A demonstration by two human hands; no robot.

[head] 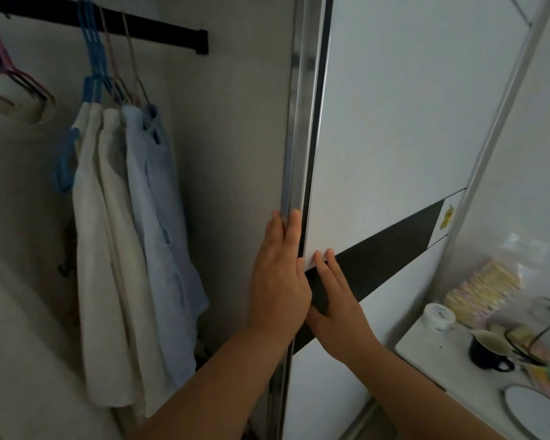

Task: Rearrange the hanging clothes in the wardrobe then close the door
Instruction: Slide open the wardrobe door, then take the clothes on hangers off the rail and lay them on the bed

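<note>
Both hands flat and open on the sliding door (394,122): left hand (278,281) at its metal edge, right hand (340,300) on the panel. Risk: palms slipping, or fingers pinched at the frame as it travels.

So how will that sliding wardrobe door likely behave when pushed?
The door looks like a stiff, tall panel, probably heavy. Both flat hands, left and right, press it, so the smooth face may be slippery. It should slide, not tip.
</note>
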